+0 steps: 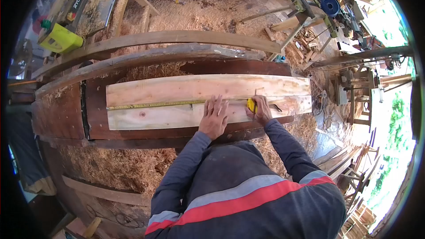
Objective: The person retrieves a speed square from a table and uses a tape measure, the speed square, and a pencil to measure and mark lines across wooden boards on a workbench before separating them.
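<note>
A long pale wooden board (168, 89) lies lengthwise on a dark brown workbench (102, 110). Along it runs the yellow blade (155, 104) of a tape measure, pulled out from the board's left end. My left hand (213, 117) rests flat on the board with fingers stretched out, over the blade. To its right, my right hand (263, 109) grips the yellow tape measure case (252, 105). A thin stick, perhaps a pencil (255, 92), pokes up by the right fingers; its kind is unclear. A dark loop (277, 108) shows beside that hand.
Long timber beams (177, 37) lie behind the board. A green-yellow container (61, 38) and a RYOBI-marked box (76, 6) are at upper left. Wood shavings (119, 163) cover the floor. A blue round tool part (330, 3) and wood offcuts (305, 44) are at upper right.
</note>
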Tool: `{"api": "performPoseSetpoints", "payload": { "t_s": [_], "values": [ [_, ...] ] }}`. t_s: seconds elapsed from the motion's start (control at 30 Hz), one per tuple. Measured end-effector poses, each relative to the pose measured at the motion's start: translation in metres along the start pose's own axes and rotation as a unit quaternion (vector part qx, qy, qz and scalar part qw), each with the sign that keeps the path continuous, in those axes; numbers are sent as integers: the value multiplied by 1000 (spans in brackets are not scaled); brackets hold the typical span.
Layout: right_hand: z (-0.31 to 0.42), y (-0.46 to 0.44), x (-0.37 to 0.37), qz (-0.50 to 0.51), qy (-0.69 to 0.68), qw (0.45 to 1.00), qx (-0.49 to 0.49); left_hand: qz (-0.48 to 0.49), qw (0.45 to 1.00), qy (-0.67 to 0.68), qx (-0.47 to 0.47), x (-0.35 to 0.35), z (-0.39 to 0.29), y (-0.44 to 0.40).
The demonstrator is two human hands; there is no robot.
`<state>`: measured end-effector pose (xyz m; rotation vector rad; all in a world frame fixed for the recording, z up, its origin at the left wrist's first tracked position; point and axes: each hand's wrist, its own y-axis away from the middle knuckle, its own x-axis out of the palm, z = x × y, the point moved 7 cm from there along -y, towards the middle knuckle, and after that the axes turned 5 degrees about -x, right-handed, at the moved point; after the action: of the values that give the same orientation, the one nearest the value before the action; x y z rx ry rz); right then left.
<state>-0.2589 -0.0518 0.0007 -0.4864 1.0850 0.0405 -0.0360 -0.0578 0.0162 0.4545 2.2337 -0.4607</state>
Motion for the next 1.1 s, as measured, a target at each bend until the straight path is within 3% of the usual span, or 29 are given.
{"api": "performPoseSetpoints", "payload": {
  "t_s": [0.07,0.13,0.23,0.37,0.57,0.67,0.73,0.83,0.9,0.93,0.97,1.0,1.03,1.07,1.1],
  "values": [
    [25,-29,1,13,-69,996,-51,-66,997,-16,26,-32,0,11],
    [45,-14,-15,66,-91,994,-19,-69,997,-5,18,-66,-40,48],
    [49,-24,-1,99,-102,990,-11,-112,993,-9,25,-87,-37,76],
    [42,-43,-3,126,-122,984,-36,-120,992,-30,-31,-82,0,94],
    [-23,-108,-11,81,-32,996,-10,-180,969,-78,-148,-104,52,85],
    [-66,-132,26,77,8,996,35,-154,967,-101,-174,-96,91,68],
    [-102,-132,50,82,68,976,188,-90,972,-117,-180,-82,112,57],
    [-102,-139,59,42,79,975,204,-51,974,-152,-161,-70,120,53],
    [-122,-139,69,72,32,971,226,-84,976,-152,-129,-65,123,54],
    [-120,-130,66,37,51,980,190,-82,977,-157,-118,-63,121,55],
    [-131,-115,66,-22,-94,961,258,-96,972,-169,-133,-60,125,60],
    [-129,-94,57,-108,-130,944,282,-92,975,-165,-118,-65,117,55],
    [-108,-75,48,-99,64,983,138,-107,977,-158,-92,-69,113,51],
    [-77,-44,18,-152,0,988,31,-134,977,-145,-82,-68,114,50],
    [-59,-9,-1,-67,-19,989,127,-146,970,-185,-55,-63,111,51]
  ]
}}
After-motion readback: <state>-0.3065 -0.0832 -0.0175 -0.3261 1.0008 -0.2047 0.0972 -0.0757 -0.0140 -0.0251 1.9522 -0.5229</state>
